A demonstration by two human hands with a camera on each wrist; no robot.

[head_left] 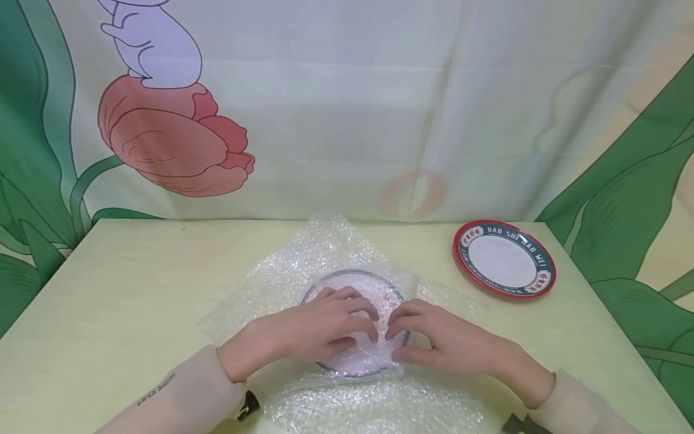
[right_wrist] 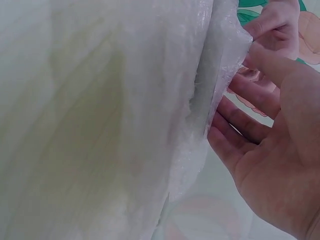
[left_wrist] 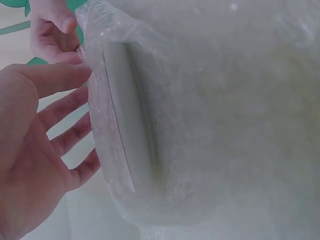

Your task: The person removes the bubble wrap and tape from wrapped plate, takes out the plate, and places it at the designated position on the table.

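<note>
A white plate with a dark-lined rim [head_left: 347, 272] lies on a sheet of bubble wrap [head_left: 293, 259] near the front of the table. A flap of the wrap is folded over the plate, which shows through it. My left hand [head_left: 331, 322] rests on the covered plate with spread, slightly bent fingers. At the plate's right side my right hand [head_left: 441, 337] touches the folded wrap with its fingertips. In the left wrist view, the plate's edge [left_wrist: 120, 115] shows under the clear wrap [left_wrist: 100, 30]. The right wrist view shows the fingers [right_wrist: 240, 117] against the wrap.
A second plate [head_left: 504, 259], white inside with a green lettered band and red rim, stands at the back right of the pale table [head_left: 108, 301]. Behind the table hangs a printed curtain [head_left: 325, 120]. More bubble wrap spreads towards the front edge.
</note>
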